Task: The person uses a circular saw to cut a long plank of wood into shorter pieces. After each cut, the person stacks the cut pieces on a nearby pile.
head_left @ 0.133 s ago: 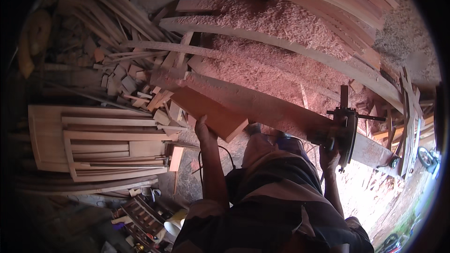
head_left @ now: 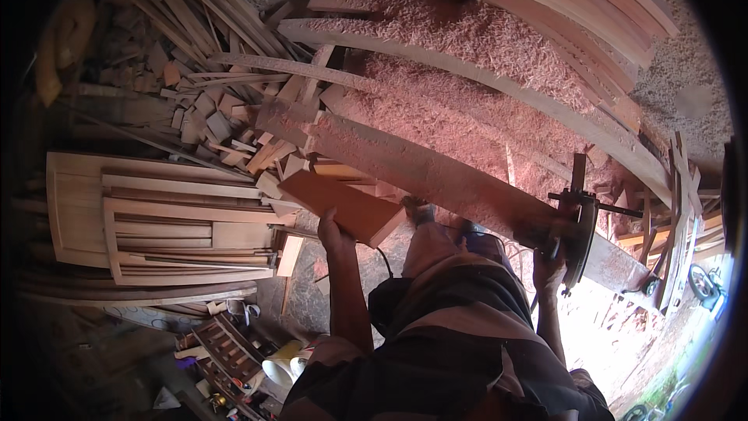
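Note:
My left hand (head_left: 335, 231) is closed on the near edge of a short, thick reddish-brown board (head_left: 336, 204), held tilted in front of my left side. Beyond it, a long dusty plank (head_left: 405, 162) runs diagonally from upper left to lower right. At its right part, my right hand (head_left: 550, 263) grips a dark handheld power tool (head_left: 578, 243) with a long flat plate and crossed guide rods. The tool is at the plank; its exact contact is hard to make out. My right fingers are partly hidden behind its body.
Pinkish wood shavings (head_left: 460, 54) cover the ground beyond the plank. Stacked boards (head_left: 561, 8) lie at the far right, offcuts (head_left: 210, 121) are heaped at the left, and cabinet-like wooden frames (head_left: 179, 226) lie nearer. A dark cable (head_left: 386, 263) loops beside my left forearm.
The board in my left hand has moved toward me, away from the long plank, widening the gap between them. The power tool stays at the plank's right part in my right hand.

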Action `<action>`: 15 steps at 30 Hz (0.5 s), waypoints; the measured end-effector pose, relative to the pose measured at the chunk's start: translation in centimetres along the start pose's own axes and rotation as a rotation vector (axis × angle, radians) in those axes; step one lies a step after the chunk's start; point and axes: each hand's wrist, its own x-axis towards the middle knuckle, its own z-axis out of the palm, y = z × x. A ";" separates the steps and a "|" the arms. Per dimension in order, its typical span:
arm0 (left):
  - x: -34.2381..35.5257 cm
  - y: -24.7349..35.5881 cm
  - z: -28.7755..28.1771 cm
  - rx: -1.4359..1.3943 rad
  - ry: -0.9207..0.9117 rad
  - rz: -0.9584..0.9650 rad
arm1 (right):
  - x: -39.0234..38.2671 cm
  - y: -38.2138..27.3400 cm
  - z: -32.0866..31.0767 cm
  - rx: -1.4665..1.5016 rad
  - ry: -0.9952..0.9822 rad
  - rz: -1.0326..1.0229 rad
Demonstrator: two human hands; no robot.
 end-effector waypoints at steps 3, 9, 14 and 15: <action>2.1 -0.9 -2.6 0.094 0.199 0.085 | 0.7 0.5 0.5 0.020 0.014 -0.016; 10.5 -2.3 -7.1 0.169 0.529 0.187 | 0.8 0.8 0.6 -0.042 0.034 -0.004; 20.2 -1.3 -9.1 0.686 0.769 0.180 | 0.7 0.2 0.6 -0.065 0.117 -0.129; 21.1 -0.8 -9.0 0.730 0.766 0.254 | 0.7 -0.1 0.7 -0.084 0.120 -0.074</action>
